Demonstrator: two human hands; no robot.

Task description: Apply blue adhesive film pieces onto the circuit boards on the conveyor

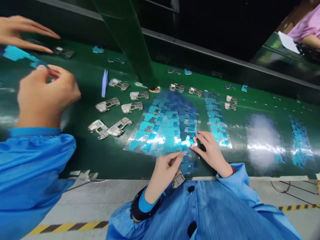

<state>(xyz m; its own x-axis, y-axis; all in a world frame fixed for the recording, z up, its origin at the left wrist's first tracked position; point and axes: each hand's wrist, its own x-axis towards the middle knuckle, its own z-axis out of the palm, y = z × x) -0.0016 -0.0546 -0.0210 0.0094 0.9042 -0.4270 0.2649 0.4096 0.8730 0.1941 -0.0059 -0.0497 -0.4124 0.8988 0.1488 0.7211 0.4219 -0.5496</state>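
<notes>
My left hand (165, 171) is closed around a small metal-shielded circuit board (178, 179), which sticks out below the fingers by the table's front edge. Its thumb and fingertip meet over the lower edge of the clear sheets. My right hand (211, 151) has its thumb and forefinger at the two sides of a shiny blue film piece (192, 141), gripping its edge. Under both hands lie overlapping clear sheets (160, 125) with rows of blue die-cut film pieces. Another narrow strip of blue film pieces (215, 118) lies just beyond my right hand.
Several circuit boards (132, 107) and blue tweezers (104, 83) lie left of the sheets on the green table (82, 160). A green post (127, 36) rises at the back. At left, a co-worker's hand (48, 91) holds blue film. More film sheets (265, 143) lie right.
</notes>
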